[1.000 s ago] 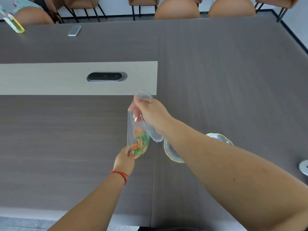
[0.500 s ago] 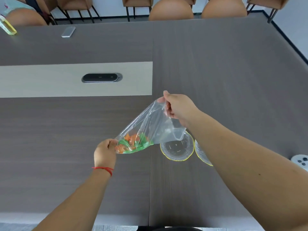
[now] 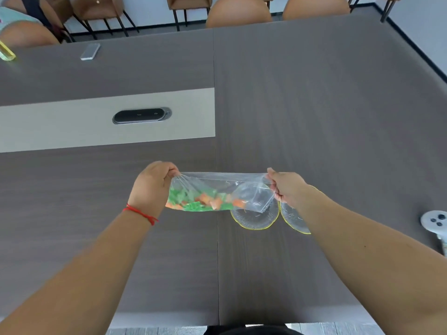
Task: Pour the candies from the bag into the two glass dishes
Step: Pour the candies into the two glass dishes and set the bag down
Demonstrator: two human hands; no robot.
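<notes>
A clear plastic bag [image 3: 222, 183] is stretched sideways above the table. My left hand [image 3: 152, 184] pinches its left end, and my right hand [image 3: 287, 187] pinches its right end. Green and orange candies [image 3: 200, 201] lie along the bag's lower side, spread from the left end toward the middle. Two glass dishes with yellow rims stand side by side on the table. The left dish [image 3: 256, 218] sits under the bag's right end and looks empty. My right wrist hides much of the right dish [image 3: 294, 220].
The grey table [image 3: 314, 117] has a light inset strip with a black cable hatch [image 3: 141, 115]. A phone [image 3: 90, 52] and a yellow-tinted item [image 3: 7, 54] lie far left. A white controller [image 3: 435, 222] sits at the right edge. Chairs line the far side.
The bag went from hanging upright to lying level. My left hand rose with the bottom end while my right hand carried the other end rightward, over the left dish; the candies spread along it.
</notes>
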